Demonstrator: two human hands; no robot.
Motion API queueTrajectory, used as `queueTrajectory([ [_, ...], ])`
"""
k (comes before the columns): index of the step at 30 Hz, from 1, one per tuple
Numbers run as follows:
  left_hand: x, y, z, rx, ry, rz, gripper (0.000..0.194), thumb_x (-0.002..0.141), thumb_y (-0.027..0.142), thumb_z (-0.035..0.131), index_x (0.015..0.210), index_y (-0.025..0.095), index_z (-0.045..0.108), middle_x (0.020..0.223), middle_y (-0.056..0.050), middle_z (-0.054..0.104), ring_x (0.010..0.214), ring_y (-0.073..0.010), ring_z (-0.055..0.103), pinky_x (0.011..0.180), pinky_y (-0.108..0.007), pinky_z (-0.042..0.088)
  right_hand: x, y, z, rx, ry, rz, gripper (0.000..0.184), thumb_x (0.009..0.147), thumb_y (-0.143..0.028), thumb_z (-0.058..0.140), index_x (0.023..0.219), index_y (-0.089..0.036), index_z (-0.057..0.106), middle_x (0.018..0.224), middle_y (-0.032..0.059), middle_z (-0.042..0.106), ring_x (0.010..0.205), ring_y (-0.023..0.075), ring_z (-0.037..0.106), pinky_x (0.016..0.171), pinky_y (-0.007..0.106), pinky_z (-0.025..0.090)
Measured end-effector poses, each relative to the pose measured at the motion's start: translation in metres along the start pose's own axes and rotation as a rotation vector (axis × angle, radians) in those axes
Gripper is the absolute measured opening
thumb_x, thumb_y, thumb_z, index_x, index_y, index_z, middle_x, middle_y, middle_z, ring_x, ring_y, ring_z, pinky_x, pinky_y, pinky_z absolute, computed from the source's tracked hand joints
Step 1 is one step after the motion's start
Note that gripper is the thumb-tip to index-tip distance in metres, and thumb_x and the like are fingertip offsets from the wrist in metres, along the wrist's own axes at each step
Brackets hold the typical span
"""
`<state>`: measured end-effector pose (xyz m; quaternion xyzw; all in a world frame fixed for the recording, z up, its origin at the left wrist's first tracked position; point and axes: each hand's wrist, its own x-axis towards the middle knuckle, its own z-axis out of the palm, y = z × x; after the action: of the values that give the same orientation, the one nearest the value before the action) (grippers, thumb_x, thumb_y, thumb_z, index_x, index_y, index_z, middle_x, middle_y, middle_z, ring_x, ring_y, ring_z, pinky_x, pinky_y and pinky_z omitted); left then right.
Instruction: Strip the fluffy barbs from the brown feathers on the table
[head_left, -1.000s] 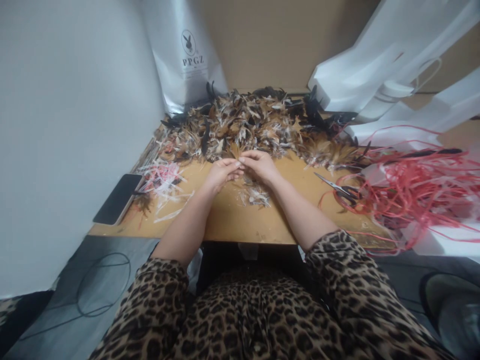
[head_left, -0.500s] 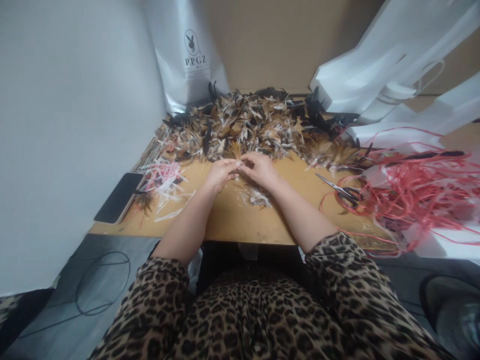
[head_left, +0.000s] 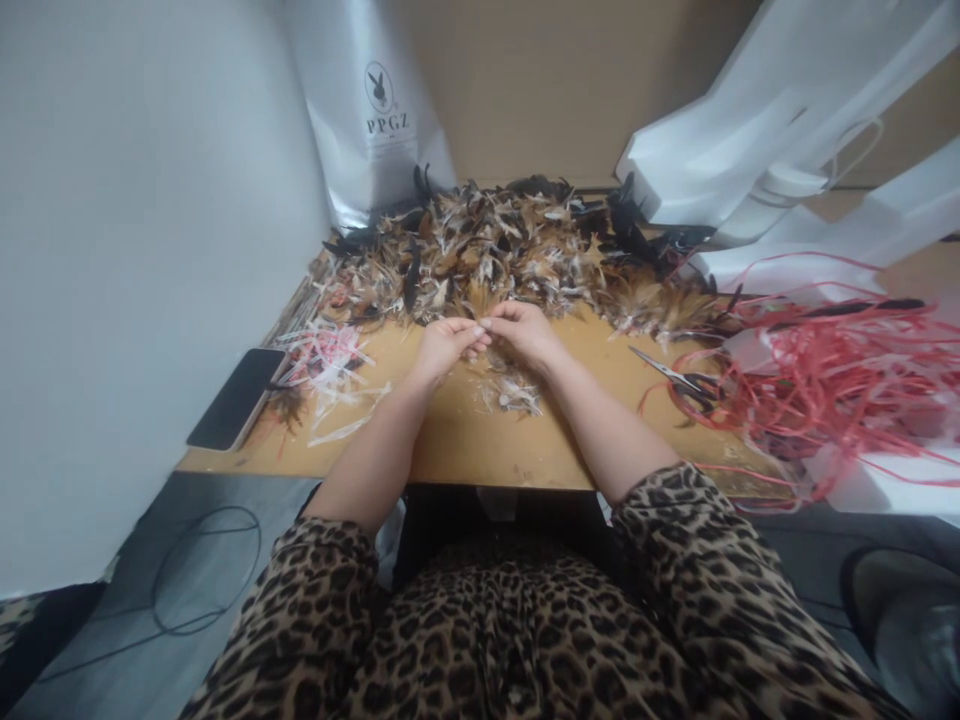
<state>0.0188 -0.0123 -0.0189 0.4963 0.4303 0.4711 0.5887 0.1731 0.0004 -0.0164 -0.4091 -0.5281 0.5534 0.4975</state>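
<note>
My left hand [head_left: 450, 345] and my right hand [head_left: 523, 330] meet fingertip to fingertip over the middle of the wooden table. Both are closed in a pinch. A small golden-brown feather bunch [head_left: 478, 298] fans out just beyond the fingertips, its base hidden between them. Behind it lies a wide heap of brown, black and white feathers [head_left: 517, 240], so the bunch's edge is hard to separate from the heap. Whitish feather scraps [head_left: 517, 393] lie on the table below my right hand.
To the left are a phone [head_left: 236, 398] and a pile of pink and white strips [head_left: 328, 352]. Scissors [head_left: 679, 376] lie at right beside a red string tangle [head_left: 847, 385]. A printed silver-white bag [head_left: 375, 150] stands behind; white boxes [head_left: 697, 170] are at the back right.
My hands stay together in nearly the same place, with only small finger shifts. The feather bunch tilts slightly at the fingertips. Nothing else has visibly moved.
</note>
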Motion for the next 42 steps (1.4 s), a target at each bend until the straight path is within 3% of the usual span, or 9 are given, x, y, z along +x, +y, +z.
queueTrajectory([
  [6,0.002,-0.003,-0.002,-0.082,0.001,-0.047,0.022,0.07,0.031,0.074,0.076,0.011,0.068,0.07,-0.005,0.069,0.056,-0.0057,0.059,0.054,-0.017,0.046,0.003,0.004,0.002,0.054,0.036,0.022,0.032,0.057,-0.041,0.08,0.063,-0.017,0.06,0.053,-0.0046,0.055,0.051,0.0072,0.047,0.053,0.021,0.038],
  [12,0.002,-0.002,0.0,0.049,0.0,0.023,0.025,0.067,0.033,0.076,0.071,0.01,0.067,0.063,-0.004,0.067,0.05,-0.0062,0.056,0.053,-0.019,0.046,-0.001,-0.005,0.005,-0.011,0.074,0.036,0.03,0.055,-0.039,0.08,0.063,-0.016,0.063,0.051,-0.005,0.054,0.048,0.0058,0.042,0.05,0.021,0.031],
  [24,0.002,-0.005,0.0,-0.1,-0.023,-0.068,0.028,0.066,0.035,0.078,0.078,0.011,0.069,0.07,-0.006,0.071,0.057,-0.0059,0.061,0.057,-0.017,0.047,0.005,0.006,0.004,0.147,0.053,0.026,0.034,0.053,-0.041,0.083,0.061,-0.017,0.06,0.049,-0.0057,0.052,0.047,0.0062,0.043,0.051,0.022,0.033],
  [36,0.003,-0.006,0.001,0.023,0.005,0.037,0.025,0.064,0.032,0.078,0.072,0.011,0.068,0.067,-0.005,0.07,0.056,-0.0078,0.061,0.056,-0.019,0.047,0.002,0.003,0.006,0.015,0.059,-0.024,0.031,0.058,-0.039,0.081,0.057,-0.017,0.059,0.054,-0.0044,0.056,0.052,0.0078,0.047,0.055,0.022,0.037],
  [42,0.002,-0.005,0.001,0.06,0.047,0.017,0.026,0.062,0.032,0.078,0.075,0.011,0.071,0.064,-0.004,0.069,0.058,-0.0083,0.062,0.057,-0.019,0.047,0.002,0.004,0.004,-0.045,0.078,-0.05,0.032,0.058,-0.039,0.08,0.055,-0.017,0.058,0.053,-0.0043,0.056,0.052,0.0079,0.046,0.055,0.022,0.036],
])
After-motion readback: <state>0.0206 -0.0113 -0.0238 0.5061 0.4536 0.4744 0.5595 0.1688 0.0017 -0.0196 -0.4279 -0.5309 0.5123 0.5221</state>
